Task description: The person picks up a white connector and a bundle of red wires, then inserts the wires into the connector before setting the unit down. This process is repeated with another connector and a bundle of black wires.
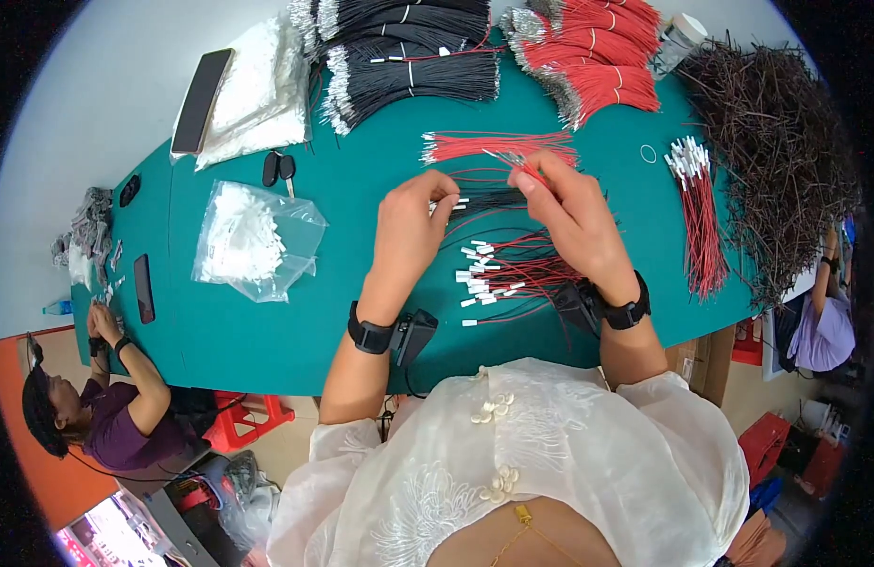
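Note:
My right hand (577,213) is closed on a few red wires (524,163), their bare metal ends pointing up and left from the fingertips. My left hand (409,222) has its fingers curled together; small white bits show at its fingertips, but what it pinches, if anything, is hidden. Between the hands lie black wires (498,200) on the green table (361,359). Closer to me is a pile of red and black wires with white connectors (484,274). A flat row of red wires (456,146) lies just beyond my hands.
Bundles of black wire (418,76) and red wire (607,85) fill the back. At right are finished-looking red wires (697,217) and a brown tangled heap (777,142). To the left sit a connector bag (257,241), keys (279,170) and phones (201,104). A co-worker (106,406) sits far left.

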{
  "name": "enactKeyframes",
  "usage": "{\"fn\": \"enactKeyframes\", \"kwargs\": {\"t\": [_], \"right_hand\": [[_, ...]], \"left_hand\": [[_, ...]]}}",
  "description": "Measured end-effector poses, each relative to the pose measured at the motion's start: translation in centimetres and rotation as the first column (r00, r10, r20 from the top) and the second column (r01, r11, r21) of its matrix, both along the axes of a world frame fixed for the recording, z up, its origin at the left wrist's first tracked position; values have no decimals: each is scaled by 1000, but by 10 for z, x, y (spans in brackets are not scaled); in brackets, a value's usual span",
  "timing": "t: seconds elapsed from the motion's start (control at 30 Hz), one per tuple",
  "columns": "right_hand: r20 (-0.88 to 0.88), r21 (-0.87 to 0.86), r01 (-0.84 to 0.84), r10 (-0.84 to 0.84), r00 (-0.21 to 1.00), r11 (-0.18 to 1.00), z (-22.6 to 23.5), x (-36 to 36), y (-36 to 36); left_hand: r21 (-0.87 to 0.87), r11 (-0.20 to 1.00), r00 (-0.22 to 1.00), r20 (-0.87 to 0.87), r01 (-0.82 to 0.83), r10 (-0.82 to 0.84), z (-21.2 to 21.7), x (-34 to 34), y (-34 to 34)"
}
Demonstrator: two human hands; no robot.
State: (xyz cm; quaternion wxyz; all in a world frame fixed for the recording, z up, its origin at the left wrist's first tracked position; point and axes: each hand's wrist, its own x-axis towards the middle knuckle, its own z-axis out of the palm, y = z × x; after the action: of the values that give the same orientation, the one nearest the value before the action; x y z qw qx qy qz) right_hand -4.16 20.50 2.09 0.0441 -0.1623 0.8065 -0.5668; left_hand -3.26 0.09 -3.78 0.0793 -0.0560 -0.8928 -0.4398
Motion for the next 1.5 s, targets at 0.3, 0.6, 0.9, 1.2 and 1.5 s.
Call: {"fn": "enactKeyframes", "kwargs": {"t": [0.3, 0.6, 0.9, 1.2, 1.5], "right_hand": [[-58, 99, -51, 57, 997, 994, 2, 1, -6], [-43, 138, -23, 29, 999, 990, 6, -2, 4], [-9, 35, -91, 91, 996, 995, 6, 5, -8], [18, 48, -213, 212, 977, 976, 6, 7, -13], [50, -9, -102, 102, 994, 995, 5, 8, -19]], "left_hand": [[247, 961, 984, -154, 122, -85, 35, 14, 5], [647, 756, 983, 184, -100, -27, 33, 24, -16], [679, 729, 989, 148, -89, -18, 33, 29, -10], [658, 748, 995, 97, -83, 25, 37, 30, -6], [654, 753, 994, 110, -71, -2, 39, 32, -3]]}}
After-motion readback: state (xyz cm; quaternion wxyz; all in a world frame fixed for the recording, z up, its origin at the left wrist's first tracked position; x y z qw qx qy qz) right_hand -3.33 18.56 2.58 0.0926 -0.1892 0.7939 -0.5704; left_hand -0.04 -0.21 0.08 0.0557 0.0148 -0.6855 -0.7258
